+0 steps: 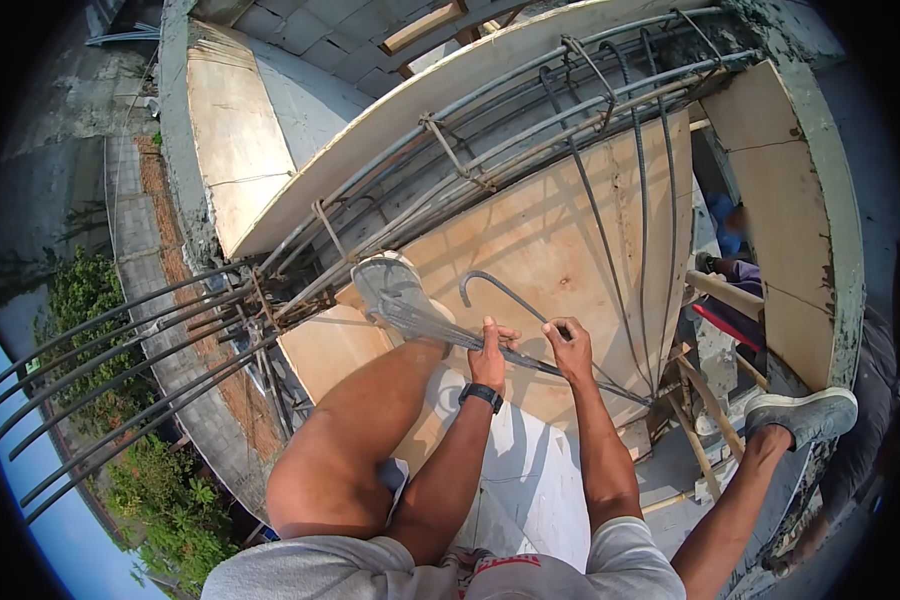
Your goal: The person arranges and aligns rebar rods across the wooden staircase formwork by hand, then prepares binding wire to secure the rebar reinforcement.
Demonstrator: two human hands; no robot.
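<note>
My left hand, with a dark watch on its wrist, is closed around a bundle of thin grey tie wires. The wires fan out over my left shoe. Beside it, the thumb and fingers of my right hand pinch a hooked steel rod; its bent end points toward my left shoe. Below both hands, dark bars run down to the right across the plywood panel. Part of what lies between my hands is hidden by the fingers.
A rebar cage runs along a plywood-lined beam form above. Long bars jut out to the left over trees. My right shoe rests on a concrete edge. Wooden props stand below, and another person is lower right.
</note>
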